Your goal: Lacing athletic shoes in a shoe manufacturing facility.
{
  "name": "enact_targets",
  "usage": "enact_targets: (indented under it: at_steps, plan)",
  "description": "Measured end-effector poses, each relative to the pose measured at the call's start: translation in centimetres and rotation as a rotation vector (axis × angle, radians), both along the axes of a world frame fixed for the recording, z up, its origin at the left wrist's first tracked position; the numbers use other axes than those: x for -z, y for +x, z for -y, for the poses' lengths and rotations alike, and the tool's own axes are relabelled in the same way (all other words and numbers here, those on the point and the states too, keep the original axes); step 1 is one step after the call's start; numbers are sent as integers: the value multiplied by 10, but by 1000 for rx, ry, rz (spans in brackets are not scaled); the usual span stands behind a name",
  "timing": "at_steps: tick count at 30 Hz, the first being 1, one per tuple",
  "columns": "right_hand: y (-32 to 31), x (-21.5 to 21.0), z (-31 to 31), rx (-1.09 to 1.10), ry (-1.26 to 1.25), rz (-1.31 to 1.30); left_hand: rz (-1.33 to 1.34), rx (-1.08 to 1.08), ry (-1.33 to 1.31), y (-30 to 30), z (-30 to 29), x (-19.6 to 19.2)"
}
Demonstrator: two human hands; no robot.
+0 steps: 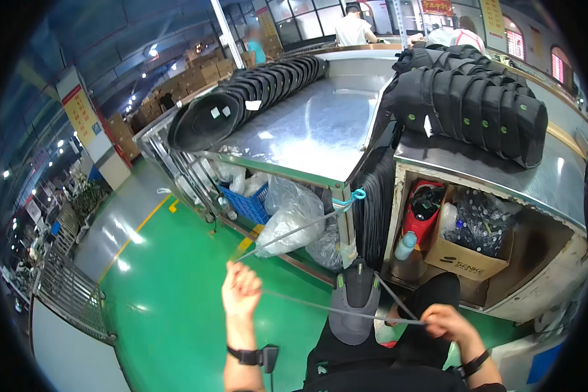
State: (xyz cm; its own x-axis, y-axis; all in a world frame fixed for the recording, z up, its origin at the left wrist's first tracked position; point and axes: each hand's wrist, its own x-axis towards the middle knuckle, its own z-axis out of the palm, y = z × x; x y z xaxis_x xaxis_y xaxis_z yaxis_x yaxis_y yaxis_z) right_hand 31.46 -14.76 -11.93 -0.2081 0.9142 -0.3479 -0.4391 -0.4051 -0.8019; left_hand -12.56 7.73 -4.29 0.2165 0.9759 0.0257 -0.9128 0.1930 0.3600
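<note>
My left hand [242, 291] is raised left of my lap, its fingers closed round a thin grey cord [346, 316]. One stretch of the cord slants up from this hand towards the table's corner post. Another runs across to my right hand [449, 323], which pinches it above my right thigh. From there a strand goes back up to a dark grey, rounded padded piece [354, 313] with green tabs, resting at my lap. Its exact kind I cannot tell. Light blue scissors handles [358, 195] show at the table corner, close to the cord's upper end.
A metal-topped table [307, 140] ahead carries a row of black curved pieces [206, 121]. More black pieces [470, 111] lie on the right-hand bench. Below are a blue basket [249, 204], plastic bags [291, 225], hanging black cords [374, 209], a cardboard box [467, 258] and a bottle [405, 245].
</note>
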Motion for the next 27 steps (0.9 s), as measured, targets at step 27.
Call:
enact_targets:
  at_steps: [27]
  plan:
    - [434,153,39,1512,291,1,-222,-851,-1031,-318,202,267]
